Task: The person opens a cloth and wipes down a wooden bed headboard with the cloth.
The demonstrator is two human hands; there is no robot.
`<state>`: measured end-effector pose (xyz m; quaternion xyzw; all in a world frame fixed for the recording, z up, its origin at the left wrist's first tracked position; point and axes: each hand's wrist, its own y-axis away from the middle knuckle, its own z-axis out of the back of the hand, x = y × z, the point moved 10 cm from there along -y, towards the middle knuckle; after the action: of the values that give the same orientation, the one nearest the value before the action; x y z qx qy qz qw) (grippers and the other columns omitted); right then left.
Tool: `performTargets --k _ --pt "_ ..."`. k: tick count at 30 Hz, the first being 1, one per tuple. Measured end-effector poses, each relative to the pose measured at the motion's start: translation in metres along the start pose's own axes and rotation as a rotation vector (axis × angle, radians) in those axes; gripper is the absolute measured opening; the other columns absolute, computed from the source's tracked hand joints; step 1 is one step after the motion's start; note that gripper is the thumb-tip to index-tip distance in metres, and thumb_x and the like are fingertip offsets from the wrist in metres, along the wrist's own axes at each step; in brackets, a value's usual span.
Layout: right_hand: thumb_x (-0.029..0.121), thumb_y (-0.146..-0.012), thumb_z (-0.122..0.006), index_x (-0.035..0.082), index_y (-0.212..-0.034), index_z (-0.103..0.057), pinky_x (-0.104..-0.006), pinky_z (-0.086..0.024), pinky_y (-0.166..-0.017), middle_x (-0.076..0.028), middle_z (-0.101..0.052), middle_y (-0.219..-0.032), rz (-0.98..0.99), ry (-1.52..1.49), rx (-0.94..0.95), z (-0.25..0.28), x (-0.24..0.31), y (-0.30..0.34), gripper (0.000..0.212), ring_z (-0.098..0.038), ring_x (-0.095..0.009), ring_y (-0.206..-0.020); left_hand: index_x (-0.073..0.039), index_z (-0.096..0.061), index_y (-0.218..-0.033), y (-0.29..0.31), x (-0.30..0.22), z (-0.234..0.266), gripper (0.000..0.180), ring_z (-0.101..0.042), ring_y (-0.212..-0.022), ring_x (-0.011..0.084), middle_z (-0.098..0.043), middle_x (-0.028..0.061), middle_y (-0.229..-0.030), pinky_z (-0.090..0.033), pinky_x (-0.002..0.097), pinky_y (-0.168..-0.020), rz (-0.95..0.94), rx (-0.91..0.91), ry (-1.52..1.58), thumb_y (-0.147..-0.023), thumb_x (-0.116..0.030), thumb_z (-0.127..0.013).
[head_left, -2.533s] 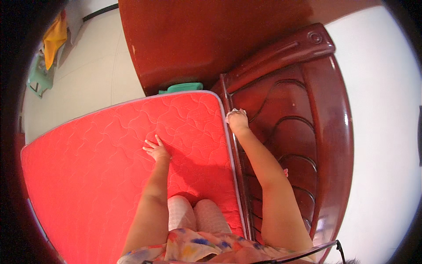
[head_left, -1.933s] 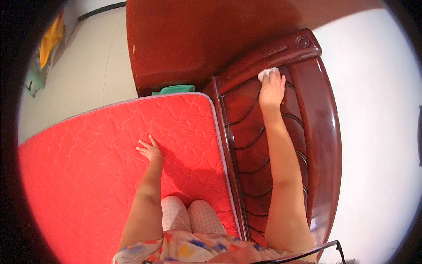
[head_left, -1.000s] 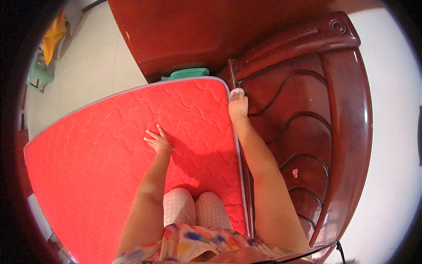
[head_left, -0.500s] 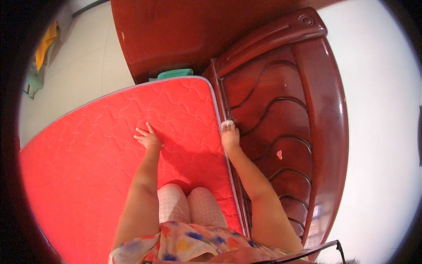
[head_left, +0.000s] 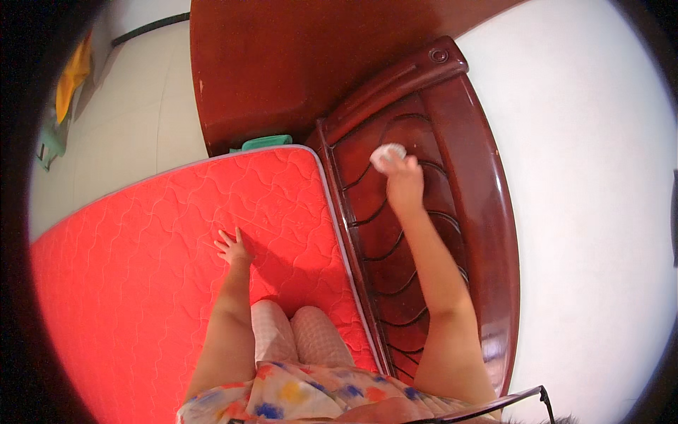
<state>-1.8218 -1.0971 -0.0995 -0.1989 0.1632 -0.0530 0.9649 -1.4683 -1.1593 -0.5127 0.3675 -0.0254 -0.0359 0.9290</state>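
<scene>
My left hand [head_left: 234, 249] rests on the red quilted mattress [head_left: 134, 297], its fingers spread and holding nothing. Over the far part of the dark red wooden headboard [head_left: 487, 233], my right hand [head_left: 406, 189] grips a small crumpled white cloth [head_left: 382, 157]. The cloth is slightly blurred, and whether it touches the panel I cannot tell. Curved dark grooves run across the headboard panel, and my right forearm covers part of them. My knees are on the mattress, close to the headboard.
Beyond the mattress's far edge stands a tall red-brown wooden panel [head_left: 268, 78], with a green object [head_left: 265, 143] at its foot. Pale floor tiles [head_left: 134, 106] lie at the far left, near a yellow cloth [head_left: 73, 78]. A white wall [head_left: 586, 212] rises behind the headboard.
My right hand has moved with the white cloth from the headboard's rail beside the mattress out over the grooved panel. My left hand stays spread on the mattress. The view has shifted slightly.
</scene>
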Motion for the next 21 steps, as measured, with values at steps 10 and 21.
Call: performTargets --k 10,21 --pt "0.011 -0.081 -0.048 -0.003 -0.110 -0.058 -0.0361 -0.038 -0.084 -0.010 -0.052 -0.124 0.052 0.388 0.023 0.033 -0.051 -0.061 0.035 -0.047 -0.026 -0.105 -0.020 0.009 -0.145 0.038 -0.028 -0.007 0.128 -0.004 -0.134 0.0504 0.012 0.0224 -0.148 -0.021 0.0531 -0.107 -0.037 -0.025 -0.069 -0.057 -0.050 -0.080" --pt "0.013 -0.081 -0.049 -0.003 -0.121 -0.051 -0.0423 -0.035 -0.091 -0.015 -0.046 -0.130 0.127 0.465 -0.034 -0.037 -0.024 -0.067 0.043 -0.043 -0.028 -0.116 -0.019 0.007 -0.145 0.020 -0.023 -0.027 0.126 -0.003 -0.133 0.0527 0.011 0.0237 -0.148 -0.019 0.0526 -0.108 -0.019 -0.167 -0.118 -0.058 -0.050 -0.079"
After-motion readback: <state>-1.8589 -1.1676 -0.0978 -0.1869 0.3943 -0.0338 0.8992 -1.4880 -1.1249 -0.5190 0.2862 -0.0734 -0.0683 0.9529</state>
